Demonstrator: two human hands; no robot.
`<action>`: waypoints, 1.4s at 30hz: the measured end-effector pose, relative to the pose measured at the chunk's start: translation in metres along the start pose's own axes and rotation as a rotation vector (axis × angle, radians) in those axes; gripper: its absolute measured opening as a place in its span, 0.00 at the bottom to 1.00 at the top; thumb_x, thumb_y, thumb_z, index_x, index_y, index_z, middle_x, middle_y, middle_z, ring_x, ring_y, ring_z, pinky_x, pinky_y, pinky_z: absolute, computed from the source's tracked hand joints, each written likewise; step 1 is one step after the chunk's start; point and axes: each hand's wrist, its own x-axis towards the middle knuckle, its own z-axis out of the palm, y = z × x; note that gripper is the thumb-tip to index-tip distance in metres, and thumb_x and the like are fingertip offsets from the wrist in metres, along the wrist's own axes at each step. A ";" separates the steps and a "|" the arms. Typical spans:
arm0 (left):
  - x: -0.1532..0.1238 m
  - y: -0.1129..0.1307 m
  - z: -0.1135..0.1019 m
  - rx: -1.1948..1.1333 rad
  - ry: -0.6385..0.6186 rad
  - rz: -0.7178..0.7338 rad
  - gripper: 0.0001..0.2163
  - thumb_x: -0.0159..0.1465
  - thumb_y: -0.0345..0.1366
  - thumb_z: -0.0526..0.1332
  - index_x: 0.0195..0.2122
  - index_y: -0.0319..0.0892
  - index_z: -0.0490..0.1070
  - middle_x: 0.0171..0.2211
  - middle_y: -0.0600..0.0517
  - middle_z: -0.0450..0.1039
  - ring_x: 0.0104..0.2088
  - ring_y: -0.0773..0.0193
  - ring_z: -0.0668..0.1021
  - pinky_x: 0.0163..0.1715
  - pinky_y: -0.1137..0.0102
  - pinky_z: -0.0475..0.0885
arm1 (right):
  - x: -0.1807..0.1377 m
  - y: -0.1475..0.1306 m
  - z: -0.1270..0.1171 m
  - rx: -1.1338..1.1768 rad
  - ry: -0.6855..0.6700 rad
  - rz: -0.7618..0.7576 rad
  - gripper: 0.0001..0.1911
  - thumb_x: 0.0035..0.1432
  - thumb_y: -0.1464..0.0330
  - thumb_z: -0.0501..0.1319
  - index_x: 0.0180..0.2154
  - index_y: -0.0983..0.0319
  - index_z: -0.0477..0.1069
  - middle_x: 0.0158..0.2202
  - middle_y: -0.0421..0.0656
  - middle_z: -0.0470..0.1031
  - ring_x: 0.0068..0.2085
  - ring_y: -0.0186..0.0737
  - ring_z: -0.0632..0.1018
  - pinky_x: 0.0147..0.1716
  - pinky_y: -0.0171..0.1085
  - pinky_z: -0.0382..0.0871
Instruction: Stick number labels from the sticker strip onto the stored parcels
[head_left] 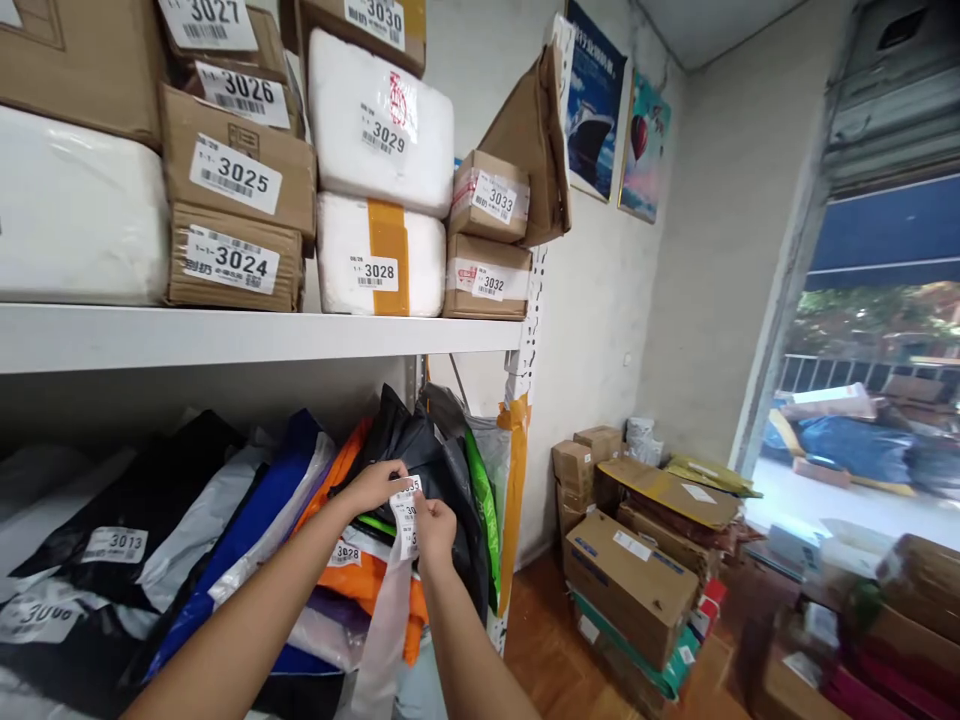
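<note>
My left hand [375, 483] and my right hand [435, 530] both pinch a white numbered label strip [406, 515] in front of a black plastic mailer bag [431, 455] on the lower shelf. The strip hangs down between my forearms. The black bag stands upright among other soft parcels: an orange bag [360, 585] with label 3028, a blue bag [255, 520] and a green bag [484, 510] beside it.
The white upper shelf [262, 335] carries numbered cardboard boxes and foam parcels, 3024 to 3033. Cardboard boxes [630, 585] are piled on the wooden floor to the right. An open doorway [862, 430] faces the street. Posters hang on the wall.
</note>
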 end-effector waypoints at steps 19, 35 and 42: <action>0.004 0.074 -0.005 0.508 0.163 -0.226 0.30 0.58 0.39 0.61 0.59 0.35 0.52 0.52 0.32 0.57 0.50 0.40 0.68 0.46 0.55 0.63 | -0.043 -0.031 -0.068 0.331 -0.221 0.062 0.30 0.33 0.51 0.69 0.23 0.64 0.55 0.18 0.35 0.64 0.21 0.25 0.61 0.22 0.28 0.54; 0.043 0.058 0.007 0.136 -0.031 -0.023 0.18 0.65 0.31 0.42 0.39 0.37 0.73 0.42 0.48 0.74 0.44 0.62 0.73 0.41 0.72 0.64 | 0.037 -0.023 -0.032 0.142 -0.033 -0.022 0.13 0.40 0.63 0.62 0.27 0.68 0.71 0.27 0.46 0.75 0.28 0.38 0.73 0.28 0.34 0.65; 0.052 0.080 0.015 0.263 -0.063 -0.203 0.08 0.59 0.35 0.60 0.37 0.37 0.73 0.40 0.47 0.74 0.41 0.60 0.74 0.39 0.68 0.66 | 0.047 -0.015 -0.025 0.007 0.186 0.119 0.17 0.46 0.68 0.62 0.12 0.63 0.61 0.12 0.40 0.62 0.15 0.30 0.60 0.18 0.33 0.53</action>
